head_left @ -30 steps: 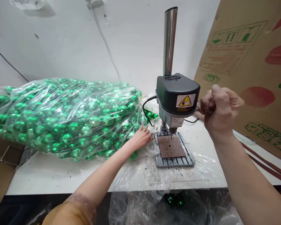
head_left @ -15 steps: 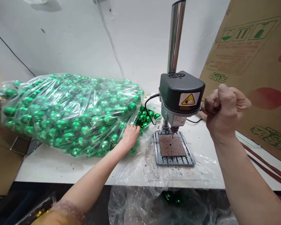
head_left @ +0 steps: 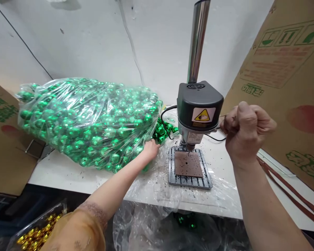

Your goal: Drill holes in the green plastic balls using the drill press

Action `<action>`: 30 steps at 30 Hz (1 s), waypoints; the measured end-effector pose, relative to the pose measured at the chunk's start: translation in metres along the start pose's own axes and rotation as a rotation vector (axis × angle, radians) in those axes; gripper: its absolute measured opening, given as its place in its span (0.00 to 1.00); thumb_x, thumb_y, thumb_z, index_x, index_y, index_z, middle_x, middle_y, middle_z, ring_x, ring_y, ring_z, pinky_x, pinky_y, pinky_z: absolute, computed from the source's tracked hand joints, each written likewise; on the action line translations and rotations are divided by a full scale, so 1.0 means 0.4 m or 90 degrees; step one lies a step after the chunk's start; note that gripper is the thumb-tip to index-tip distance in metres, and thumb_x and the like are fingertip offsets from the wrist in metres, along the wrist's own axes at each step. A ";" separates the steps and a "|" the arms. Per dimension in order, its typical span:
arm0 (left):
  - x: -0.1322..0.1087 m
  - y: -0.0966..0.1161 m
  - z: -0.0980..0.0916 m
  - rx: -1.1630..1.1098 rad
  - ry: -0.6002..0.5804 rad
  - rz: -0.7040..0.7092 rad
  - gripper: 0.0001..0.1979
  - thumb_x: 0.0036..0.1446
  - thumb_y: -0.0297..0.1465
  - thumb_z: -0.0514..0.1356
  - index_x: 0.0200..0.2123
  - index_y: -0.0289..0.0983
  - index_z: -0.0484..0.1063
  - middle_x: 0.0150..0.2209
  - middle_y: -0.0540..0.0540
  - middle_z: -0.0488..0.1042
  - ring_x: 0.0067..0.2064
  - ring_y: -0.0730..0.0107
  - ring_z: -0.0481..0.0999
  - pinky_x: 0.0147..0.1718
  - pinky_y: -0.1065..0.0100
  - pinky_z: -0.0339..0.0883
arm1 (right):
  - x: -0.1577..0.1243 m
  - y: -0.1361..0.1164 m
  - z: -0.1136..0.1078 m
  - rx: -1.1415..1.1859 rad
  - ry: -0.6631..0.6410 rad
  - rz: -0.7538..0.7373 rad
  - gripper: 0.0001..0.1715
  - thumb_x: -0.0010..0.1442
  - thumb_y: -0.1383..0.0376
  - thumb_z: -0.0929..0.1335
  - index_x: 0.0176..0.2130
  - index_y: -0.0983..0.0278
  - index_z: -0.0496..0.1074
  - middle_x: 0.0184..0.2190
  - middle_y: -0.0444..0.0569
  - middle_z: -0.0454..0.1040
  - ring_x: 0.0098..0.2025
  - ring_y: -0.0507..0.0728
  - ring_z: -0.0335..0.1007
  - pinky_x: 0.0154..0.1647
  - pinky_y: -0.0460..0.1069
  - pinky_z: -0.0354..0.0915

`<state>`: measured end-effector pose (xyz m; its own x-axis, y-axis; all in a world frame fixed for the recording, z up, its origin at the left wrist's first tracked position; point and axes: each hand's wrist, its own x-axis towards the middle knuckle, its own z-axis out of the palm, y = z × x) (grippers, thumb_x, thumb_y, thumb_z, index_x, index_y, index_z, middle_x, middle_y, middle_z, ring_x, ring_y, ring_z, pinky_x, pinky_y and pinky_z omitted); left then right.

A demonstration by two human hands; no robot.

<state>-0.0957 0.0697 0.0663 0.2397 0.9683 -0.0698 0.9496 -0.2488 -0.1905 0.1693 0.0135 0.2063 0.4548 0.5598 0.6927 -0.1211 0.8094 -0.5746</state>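
Note:
At the right my right hand (head_left: 243,132) makes a fist around the feed handle (head_left: 217,128) of a small black-and-grey drill press (head_left: 200,104); most of the handle is hidden. My left hand (head_left: 151,149) reaches to the open end of a clear plastic bag (head_left: 94,122) packed with shiny green faceted balls. Its fingers are curled beside loose green balls (head_left: 161,130), and what they hold, if anything, cannot be made out. Under the drill chuck, a brown square plate (head_left: 188,164) with a dark hole lies on the slotted base (head_left: 208,183).
Dark shavings lie scattered around the base on the white table (head_left: 68,174). Crumpled clear plastic (head_left: 143,223) hangs over the front edge. Cardboard boxes stand at the right (head_left: 282,87) and left (head_left: 7,146). Gold balls (head_left: 39,232) sit low at the left.
The view has shifted slightly. My left hand has moved a little farther in toward the loose green balls. My right hand, still closed on the handle, sits slightly lower.

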 end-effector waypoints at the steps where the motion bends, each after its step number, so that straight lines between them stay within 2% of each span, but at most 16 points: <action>1: -0.001 -0.003 -0.001 -0.004 -0.005 -0.001 0.13 0.63 0.25 0.59 0.47 0.35 0.82 0.48 0.30 0.76 0.45 0.49 0.81 0.43 0.57 0.71 | 0.000 0.001 0.000 0.003 -0.003 0.000 0.28 0.58 0.58 0.74 0.18 0.60 0.57 0.14 0.36 0.55 0.16 0.47 0.53 0.16 0.49 0.49; 5: -0.036 0.000 0.002 -0.009 -0.002 0.004 0.16 0.63 0.26 0.60 0.52 0.39 0.80 0.53 0.31 0.73 0.45 0.50 0.81 0.43 0.57 0.71 | -0.002 0.006 -0.001 0.015 -0.019 -0.017 0.28 0.61 0.60 0.73 0.18 0.61 0.58 0.15 0.36 0.54 0.17 0.47 0.53 0.19 0.49 0.51; 8: -0.073 0.010 0.016 -0.002 0.005 -0.004 0.15 0.65 0.30 0.61 0.54 0.37 0.78 0.49 0.32 0.73 0.49 0.46 0.79 0.47 0.54 0.71 | -0.005 0.009 -0.004 0.015 -0.024 -0.037 0.27 0.63 0.60 0.72 0.19 0.62 0.59 0.15 0.36 0.56 0.17 0.46 0.54 0.19 0.48 0.50; 10: -0.089 0.009 0.025 -0.042 0.029 -0.022 0.16 0.68 0.32 0.60 0.56 0.37 0.77 0.48 0.34 0.73 0.48 0.48 0.79 0.47 0.54 0.72 | -0.006 0.010 -0.005 0.014 -0.029 -0.046 0.26 0.63 0.60 0.72 0.20 0.62 0.59 0.15 0.36 0.57 0.17 0.46 0.54 0.18 0.48 0.50; 13: -0.105 0.009 0.026 -0.278 0.156 -0.018 0.17 0.69 0.36 0.60 0.59 0.41 0.75 0.52 0.38 0.70 0.49 0.56 0.78 0.49 0.58 0.73 | -0.005 0.011 -0.004 0.010 -0.032 -0.050 0.27 0.64 0.60 0.71 0.20 0.62 0.58 0.15 0.36 0.56 0.17 0.45 0.52 0.18 0.48 0.50; 15: -0.124 0.023 0.018 -0.507 0.269 0.001 0.17 0.67 0.40 0.64 0.56 0.42 0.78 0.54 0.39 0.69 0.53 0.58 0.76 0.50 0.61 0.72 | -0.005 0.012 -0.003 0.010 -0.032 -0.051 0.28 0.64 0.60 0.71 0.19 0.62 0.58 0.15 0.36 0.56 0.16 0.45 0.52 0.18 0.48 0.49; 17: -0.153 0.055 0.008 -0.769 0.322 -0.009 0.19 0.65 0.47 0.64 0.51 0.41 0.80 0.53 0.40 0.72 0.52 0.59 0.76 0.47 0.64 0.73 | -0.004 0.013 -0.003 0.012 -0.031 -0.054 0.28 0.64 0.60 0.71 0.19 0.62 0.57 0.15 0.36 0.56 0.16 0.45 0.52 0.18 0.48 0.49; 18: -0.170 0.076 0.002 -0.912 0.313 -0.027 0.22 0.65 0.51 0.63 0.51 0.41 0.79 0.51 0.40 0.74 0.49 0.61 0.77 0.43 0.65 0.73 | -0.005 0.013 -0.003 0.014 -0.032 -0.055 0.28 0.64 0.60 0.71 0.20 0.62 0.57 0.15 0.36 0.56 0.16 0.45 0.52 0.18 0.48 0.49; 20: -0.200 0.122 -0.007 -1.168 0.245 -0.064 0.27 0.66 0.55 0.60 0.55 0.40 0.77 0.48 0.41 0.78 0.41 0.65 0.78 0.35 0.67 0.72 | -0.006 0.013 -0.003 0.020 -0.034 -0.059 0.27 0.64 0.61 0.71 0.20 0.61 0.57 0.15 0.35 0.56 0.16 0.45 0.51 0.18 0.48 0.49; 22: -0.216 0.163 -0.014 -1.319 0.171 -0.084 0.29 0.65 0.53 0.63 0.60 0.41 0.73 0.47 0.42 0.80 0.38 0.66 0.80 0.33 0.67 0.73 | -0.007 0.012 -0.002 0.020 -0.034 -0.062 0.26 0.65 0.62 0.70 0.21 0.61 0.57 0.15 0.36 0.56 0.16 0.45 0.51 0.18 0.48 0.49; 24: -0.212 0.188 -0.018 -1.382 0.117 -0.094 0.29 0.63 0.47 0.68 0.62 0.42 0.72 0.48 0.42 0.81 0.40 0.65 0.82 0.36 0.66 0.75 | -0.009 0.010 -0.001 0.010 -0.033 -0.065 0.25 0.66 0.63 0.69 0.21 0.61 0.57 0.15 0.36 0.56 0.17 0.45 0.51 0.18 0.48 0.49; 26: -0.193 0.198 -0.017 -1.431 0.086 -0.115 0.26 0.62 0.44 0.68 0.59 0.41 0.72 0.49 0.42 0.81 0.44 0.62 0.83 0.43 0.61 0.79 | -0.009 0.008 0.001 -0.005 -0.033 -0.065 0.25 0.67 0.63 0.68 0.21 0.61 0.57 0.16 0.36 0.55 0.17 0.45 0.51 0.20 0.48 0.49; 30: -0.150 0.202 -0.006 -1.501 0.094 -0.162 0.22 0.65 0.45 0.66 0.56 0.41 0.72 0.47 0.43 0.81 0.48 0.57 0.84 0.54 0.50 0.79 | -0.007 0.003 -0.001 -0.022 -0.037 -0.068 0.28 0.66 0.59 0.70 0.21 0.60 0.56 0.16 0.38 0.52 0.18 0.47 0.50 0.21 0.49 0.49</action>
<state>-0.0330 -0.0084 0.0575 0.0342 0.9847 -0.1709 -0.5447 0.1617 0.8229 0.1682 0.0129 0.2035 0.4120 0.4808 0.7740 -0.0432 0.8588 -0.5105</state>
